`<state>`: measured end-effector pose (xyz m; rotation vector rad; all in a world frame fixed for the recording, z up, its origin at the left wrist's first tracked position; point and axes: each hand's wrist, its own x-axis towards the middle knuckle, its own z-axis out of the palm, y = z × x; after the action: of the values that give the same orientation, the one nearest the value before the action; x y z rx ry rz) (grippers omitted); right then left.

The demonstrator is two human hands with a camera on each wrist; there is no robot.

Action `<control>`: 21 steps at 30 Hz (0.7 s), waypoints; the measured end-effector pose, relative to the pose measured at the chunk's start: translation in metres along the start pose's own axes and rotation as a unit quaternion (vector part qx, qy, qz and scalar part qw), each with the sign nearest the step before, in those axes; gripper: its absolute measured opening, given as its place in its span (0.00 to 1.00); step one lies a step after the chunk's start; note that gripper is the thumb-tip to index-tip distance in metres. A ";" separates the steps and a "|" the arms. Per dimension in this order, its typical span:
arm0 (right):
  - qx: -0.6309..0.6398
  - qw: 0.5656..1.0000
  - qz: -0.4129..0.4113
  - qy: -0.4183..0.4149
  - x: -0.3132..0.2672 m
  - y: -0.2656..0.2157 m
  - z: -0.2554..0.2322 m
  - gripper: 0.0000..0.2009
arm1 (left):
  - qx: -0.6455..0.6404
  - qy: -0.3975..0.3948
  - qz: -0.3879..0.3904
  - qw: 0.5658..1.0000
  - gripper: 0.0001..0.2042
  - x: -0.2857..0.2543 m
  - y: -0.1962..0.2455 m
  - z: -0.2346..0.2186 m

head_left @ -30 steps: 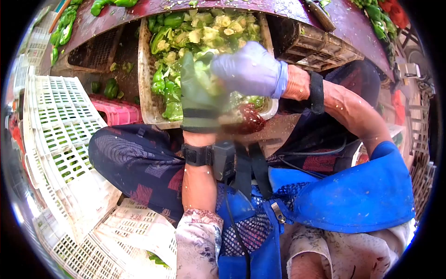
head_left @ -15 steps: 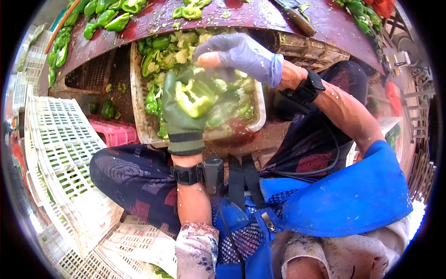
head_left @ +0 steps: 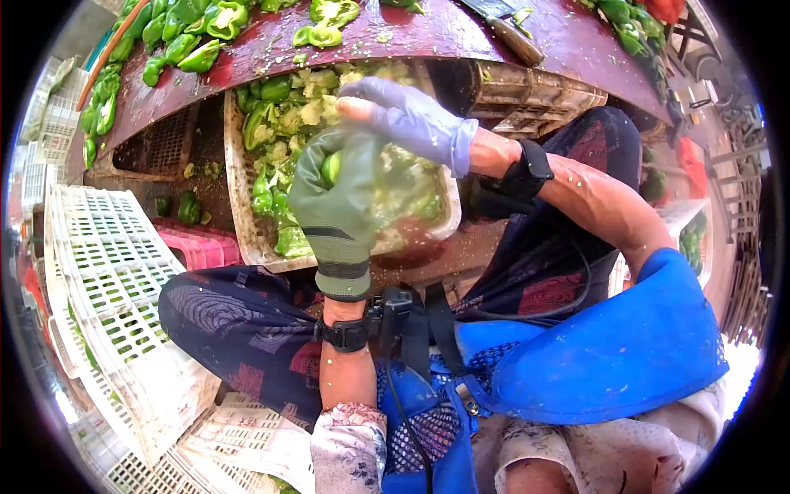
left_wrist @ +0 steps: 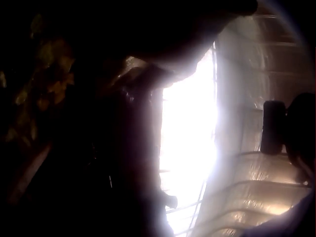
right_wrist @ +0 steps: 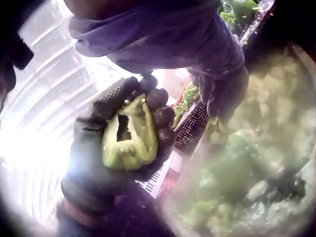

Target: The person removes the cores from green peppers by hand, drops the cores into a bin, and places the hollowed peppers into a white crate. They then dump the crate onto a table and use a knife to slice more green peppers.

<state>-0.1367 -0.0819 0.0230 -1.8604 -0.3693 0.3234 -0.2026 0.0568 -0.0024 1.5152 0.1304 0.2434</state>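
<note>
A dark green glove covers the left hand (head_left: 336, 193), whose fingers curl round a green pepper (head_left: 331, 169). In the right wrist view the same pepper (right_wrist: 129, 140) shows its hollow cut side within the left hand (right_wrist: 96, 153). The right hand (head_left: 415, 122), in a lavender glove with a bare thumb tip, is just above and to the right of the left hand, over the tray; its fingers look extended and nothing shows in them. Much of the right hand (right_wrist: 163, 44) appears as purple glove close to its camera. The left wrist view is too dark to make out the hand.
Below the hands sits a tray (head_left: 239, 198) of green peppers and pale cores. Cut peppers (head_left: 222, 20) and a knife (head_left: 517, 37) lie on the dark red table (head_left: 428, 37). White crates (head_left: 123, 280) stand at the left, a pink crate (head_left: 202, 245) behind the knee.
The right hand has drawn back from the pepper, its curled fingers straightening. The left hand has turned, so its glove now covers most of the pepper. The head view has shifted slightly.
</note>
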 end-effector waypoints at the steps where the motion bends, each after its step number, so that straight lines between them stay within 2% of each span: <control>1: -0.037 0.999 -0.019 0.018 0.002 0.006 -0.001 0.34 | 0.010 0.013 -0.002 1.000 0.10 -0.001 0.002 0.003; 3: -0.074 0.992 -0.069 0.079 0.006 0.013 0.004 0.31 | 0.030 0.036 0.014 0.999 0.07 -0.006 0.014 0.013; 6: -0.156 0.982 -0.059 0.092 0.001 0.011 0.004 0.31 | 0.053 0.004 0.047 0.997 0.08 -0.012 0.025 0.019; 8: -0.091 0.979 -0.138 0.116 0.008 0.039 0.014 0.30 | 0.075 0.004 0.028 0.997 0.07 -0.013 0.028 0.021; 10: -0.114 0.974 -0.154 0.119 0.007 0.033 0.017 0.30 | 0.140 0.011 0.021 0.990 0.07 -0.013 0.027 0.018; 12: -0.222 0.964 -0.108 0.097 -0.002 0.023 0.016 0.30 | 0.148 0.017 0.048 0.988 0.07 -0.013 0.023 0.015; 15: -0.120 0.982 -0.116 0.092 0.009 0.036 0.024 0.29 | 0.151 0.035 0.071 0.985 0.07 -0.012 0.018 0.012; 18: -0.165 0.981 -0.091 0.043 0.004 0.026 0.021 0.22 | 0.125 0.045 0.043 0.990 0.07 -0.008 0.012 0.007; 19: -0.112 0.993 -0.035 0.017 -0.001 0.013 0.017 0.24 | 0.141 0.040 0.047 0.988 0.07 -0.005 0.010 0.004; 21: -0.004 0.996 0.077 -0.036 -0.011 -0.012 0.007 0.28 | 0.193 0.071 0.121 0.971 0.05 0.002 -0.004 -0.006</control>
<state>-0.1506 -0.0765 0.0329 -1.8929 -0.2778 0.4959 -0.2016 0.0627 -0.0067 1.9019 0.1104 0.5467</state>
